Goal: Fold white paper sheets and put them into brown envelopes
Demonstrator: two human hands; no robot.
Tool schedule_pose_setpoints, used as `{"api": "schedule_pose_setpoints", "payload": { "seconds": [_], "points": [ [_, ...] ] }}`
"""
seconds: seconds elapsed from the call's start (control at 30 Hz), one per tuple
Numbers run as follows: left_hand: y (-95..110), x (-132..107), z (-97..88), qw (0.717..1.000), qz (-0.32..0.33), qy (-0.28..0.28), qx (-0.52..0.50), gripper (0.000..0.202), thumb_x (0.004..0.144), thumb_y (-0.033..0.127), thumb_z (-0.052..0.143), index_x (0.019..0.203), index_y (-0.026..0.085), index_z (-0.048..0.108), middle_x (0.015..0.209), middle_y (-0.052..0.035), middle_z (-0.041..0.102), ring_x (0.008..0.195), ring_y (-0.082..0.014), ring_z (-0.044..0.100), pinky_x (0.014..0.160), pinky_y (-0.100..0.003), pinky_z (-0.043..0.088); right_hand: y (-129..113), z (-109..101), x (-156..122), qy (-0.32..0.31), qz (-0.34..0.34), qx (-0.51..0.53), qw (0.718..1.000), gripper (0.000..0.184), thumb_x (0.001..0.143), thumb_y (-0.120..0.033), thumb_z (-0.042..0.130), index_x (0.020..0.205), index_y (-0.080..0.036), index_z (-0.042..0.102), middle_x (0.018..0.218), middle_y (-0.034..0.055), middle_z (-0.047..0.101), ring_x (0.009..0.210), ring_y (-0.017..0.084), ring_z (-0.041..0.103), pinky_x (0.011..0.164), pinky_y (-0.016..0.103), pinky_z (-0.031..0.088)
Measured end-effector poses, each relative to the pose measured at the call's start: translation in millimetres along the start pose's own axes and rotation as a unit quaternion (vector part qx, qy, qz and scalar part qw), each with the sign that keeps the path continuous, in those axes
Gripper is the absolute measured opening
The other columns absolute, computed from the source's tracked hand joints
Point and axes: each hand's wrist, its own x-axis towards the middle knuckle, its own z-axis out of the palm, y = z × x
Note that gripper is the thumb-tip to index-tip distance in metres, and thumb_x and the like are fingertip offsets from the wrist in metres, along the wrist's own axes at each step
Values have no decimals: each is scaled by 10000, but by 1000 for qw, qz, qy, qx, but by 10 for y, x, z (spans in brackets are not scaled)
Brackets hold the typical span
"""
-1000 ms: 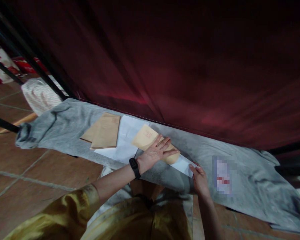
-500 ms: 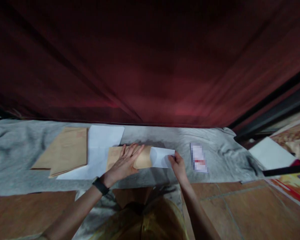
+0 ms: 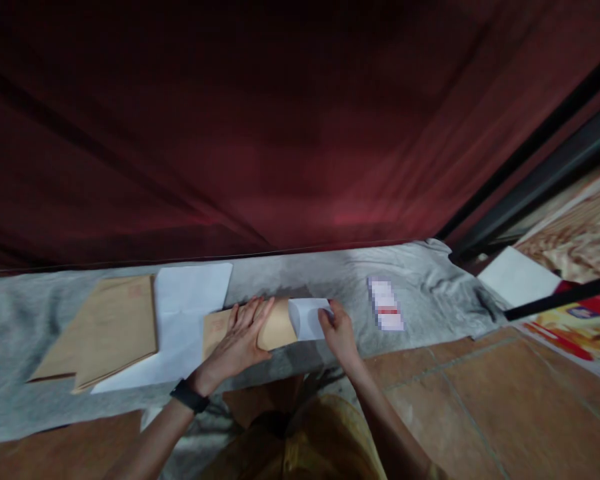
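On the grey cloth, a brown paper envelope (image 3: 276, 327) lies lengthwise. My left hand (image 3: 243, 340) rests flat on it with fingers stretched out and thumb apart, covering its middle. A folded white paper (image 3: 307, 319) sticks out of the envelope's right end, its inner part hidden. My right hand (image 3: 339, 331) pinches the outer edge of this paper between thumb and fingers. Left of my left hand lie a white sheet (image 3: 180, 327) and a stack of brown envelopes (image 3: 120, 327) that partly covers it.
The grey cloth (image 3: 260, 277) covers a long narrow surface. To the right lies a blurred white slip (image 3: 386, 305) with a red band. A dark red fabric (image 3: 280, 147) hangs behind. Black bars (image 3: 520, 193), a white sheet (image 3: 520, 283) and a colourful package (image 3: 580, 333) are at far right.
My right hand has moved left, and a little less of the white paper shows outside the envelope. My left hand stays on the envelope. The whole view has tilted slightly.
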Motion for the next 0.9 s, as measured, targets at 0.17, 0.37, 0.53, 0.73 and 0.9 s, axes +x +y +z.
{"api": "schedule_pose_setpoints", "payload": {
  "seconds": [0.17, 0.37, 0.53, 0.73, 0.9],
  "points": [
    [-43, -28, 24, 1000, 13, 4, 25, 1112, 722, 354, 746, 1609, 244, 83, 1595, -176, 348, 1489, -382, 287, 1204, -624, 186, 61, 100, 9, -5, 20, 13, 1000, 192, 894, -337, 497, 920, -203, 633, 814, 38, 652, 742, 200, 611, 680, 293, 465],
    [-8, 9, -8, 998, 41, 17, 54, 1067, 743, 336, 724, 1608, 246, 105, 1586, -170, 370, 1488, -367, 295, 1208, -613, 175, 114, 251, 11, -17, 76, 65, 995, 132, 863, -317, 537, 888, -235, 637, 778, 4, 669, 692, 177, 604, 633, 267, 460],
    [65, 90, 8, 996, 49, 25, 71, 1035, 748, 316, 720, 1601, 257, 138, 1588, -177, 367, 1488, -374, 297, 1198, -628, 173, 107, 367, -4, -21, 79, 123, 989, 111, 858, -286, 541, 935, -250, 613, 806, -13, 658, 717, 168, 611, 659, 261, 459],
    [25, 88, 60, 998, 25, 28, 46, 1072, 735, 322, 720, 1602, 253, 93, 1564, -188, 404, 1466, -382, 343, 1191, -621, 204, 171, 337, -20, 8, 91, 185, 979, 74, 849, -294, 545, 876, -239, 588, 740, -33, 584, 682, 151, 553, 636, 247, 442],
    [87, 127, 59, 999, 25, 25, 19, 1114, 717, 338, 740, 1604, 250, 72, 1583, -187, 374, 1477, -391, 322, 1196, -623, 199, 103, 373, -59, 33, 81, 136, 987, 74, 816, -250, 582, 851, -242, 647, 895, 11, 630, 814, 164, 615, 756, 272, 498]
  ]
}}
